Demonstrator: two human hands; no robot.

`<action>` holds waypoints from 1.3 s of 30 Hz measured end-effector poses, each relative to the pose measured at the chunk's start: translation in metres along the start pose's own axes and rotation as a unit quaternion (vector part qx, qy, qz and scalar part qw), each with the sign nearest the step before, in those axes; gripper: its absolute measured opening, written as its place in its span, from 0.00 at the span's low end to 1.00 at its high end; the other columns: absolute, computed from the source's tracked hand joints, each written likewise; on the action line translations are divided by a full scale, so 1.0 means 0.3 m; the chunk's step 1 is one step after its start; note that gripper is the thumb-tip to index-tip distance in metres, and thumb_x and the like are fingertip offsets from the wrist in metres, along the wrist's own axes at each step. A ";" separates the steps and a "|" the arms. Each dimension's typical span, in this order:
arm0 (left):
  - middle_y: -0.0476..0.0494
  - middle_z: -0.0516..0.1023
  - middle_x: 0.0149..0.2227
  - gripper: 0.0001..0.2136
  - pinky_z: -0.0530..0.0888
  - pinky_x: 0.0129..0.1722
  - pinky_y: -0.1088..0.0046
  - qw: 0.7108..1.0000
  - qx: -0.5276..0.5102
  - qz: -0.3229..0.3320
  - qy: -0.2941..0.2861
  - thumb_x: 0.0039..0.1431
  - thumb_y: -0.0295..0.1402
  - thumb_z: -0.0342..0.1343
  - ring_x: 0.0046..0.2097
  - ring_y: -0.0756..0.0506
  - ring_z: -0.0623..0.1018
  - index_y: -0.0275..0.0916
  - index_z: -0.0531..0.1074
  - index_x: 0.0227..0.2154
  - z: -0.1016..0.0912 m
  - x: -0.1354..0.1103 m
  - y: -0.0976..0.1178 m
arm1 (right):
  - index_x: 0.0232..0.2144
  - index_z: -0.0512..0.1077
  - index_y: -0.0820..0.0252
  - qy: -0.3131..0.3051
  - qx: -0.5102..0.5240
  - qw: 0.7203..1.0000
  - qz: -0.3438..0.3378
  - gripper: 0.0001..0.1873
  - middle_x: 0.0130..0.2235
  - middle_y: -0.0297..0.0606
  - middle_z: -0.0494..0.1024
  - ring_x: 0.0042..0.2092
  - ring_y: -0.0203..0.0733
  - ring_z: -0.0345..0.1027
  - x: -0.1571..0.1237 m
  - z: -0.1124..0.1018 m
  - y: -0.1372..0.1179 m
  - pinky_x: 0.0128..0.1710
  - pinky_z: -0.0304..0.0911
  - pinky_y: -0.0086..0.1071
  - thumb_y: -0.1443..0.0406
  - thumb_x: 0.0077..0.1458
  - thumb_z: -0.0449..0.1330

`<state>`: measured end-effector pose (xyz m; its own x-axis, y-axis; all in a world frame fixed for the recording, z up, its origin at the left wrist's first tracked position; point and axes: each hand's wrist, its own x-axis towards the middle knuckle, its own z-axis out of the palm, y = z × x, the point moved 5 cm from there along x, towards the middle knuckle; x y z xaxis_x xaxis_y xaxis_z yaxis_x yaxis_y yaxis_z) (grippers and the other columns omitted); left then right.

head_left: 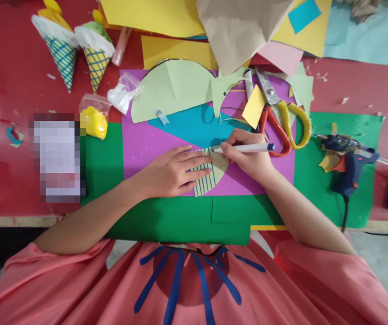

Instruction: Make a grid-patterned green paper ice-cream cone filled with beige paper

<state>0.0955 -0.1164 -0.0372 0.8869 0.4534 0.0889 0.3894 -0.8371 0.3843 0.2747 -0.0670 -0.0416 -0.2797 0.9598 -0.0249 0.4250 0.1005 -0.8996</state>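
Note:
My left hand [175, 170] lies flat with fingers stretched out, pressing down a pale green paper piece [210, 174] marked with blue lines. My right hand [248, 155] is closed around a white marker with a blue cap [251, 147], its tip touching the top of that piece. The piece rests on a purple sheet [140, 149], which lies on green paper [180, 216].
Scissors with red and yellow handles [284, 119] lie just beyond my right hand. A blue glue gun [346, 164] sits at the right. Two paper cones [79, 54] stand at the back left, near a yellow lump in a bag [94, 122]. Coloured sheets cover the far side.

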 end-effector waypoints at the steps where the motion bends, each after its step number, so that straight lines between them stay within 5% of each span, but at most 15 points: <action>1: 0.41 0.69 0.60 0.17 0.63 0.63 0.55 1.000 0.000 -0.001 -0.002 0.64 0.34 0.51 0.62 0.41 0.68 0.42 0.70 0.54 0.001 0.000 -0.001 | 0.19 0.64 0.60 -0.002 -0.003 1.000 -0.002 0.13 0.18 0.28 0.65 0.21 0.29 0.55 0.000 0.000 -0.001 0.22 0.52 0.28 0.64 0.53 0.59; 21: 0.38 0.70 0.59 0.16 0.66 0.61 0.55 1.000 0.016 0.007 0.009 0.63 0.33 0.53 0.61 0.40 0.69 0.41 0.71 0.54 -0.004 0.001 0.002 | 0.14 0.57 0.58 -0.069 -0.005 0.998 -0.010 0.15 0.15 0.26 0.58 0.20 0.28 0.48 0.003 0.017 -0.021 0.20 0.44 0.27 0.69 0.47 0.56; 26: 0.38 0.70 0.59 0.17 0.64 0.63 0.54 1.000 0.007 0.005 0.005 0.63 0.33 0.53 0.62 0.40 0.68 0.41 0.70 0.54 -0.001 -0.001 0.002 | 0.14 0.60 0.58 -0.098 0.037 0.994 0.016 0.13 0.14 0.28 0.64 0.18 0.29 0.54 0.004 0.018 -0.017 0.18 0.46 0.27 0.69 0.46 0.56; 33: 0.38 0.68 0.61 0.19 0.65 0.62 0.55 0.998 0.057 -0.021 0.026 0.64 0.32 0.51 0.62 0.40 0.67 0.39 0.66 0.58 -0.004 0.000 -0.013 | 0.16 0.62 0.57 0.016 0.114 0.992 0.041 0.13 0.16 0.29 0.69 0.19 0.31 0.61 -0.008 -0.002 0.009 0.21 0.56 0.28 0.68 0.50 0.58; 39: 0.39 0.67 0.61 0.20 0.64 0.62 0.55 0.998 0.050 -0.037 0.025 0.64 0.31 0.51 0.62 0.40 0.67 0.40 0.65 0.59 -0.010 0.001 -0.021 | 0.16 0.60 0.58 0.010 0.045 0.999 0.028 0.15 0.16 0.28 0.65 0.20 0.30 0.55 -0.008 0.010 -0.001 0.21 0.51 0.28 0.65 0.50 0.59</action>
<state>0.0925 -0.1099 -0.0368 0.8422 0.5278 0.1098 0.4789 -0.8260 0.2973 0.2726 -0.0700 -0.0425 -0.2406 0.9683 -0.0676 0.3600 0.0244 -0.9326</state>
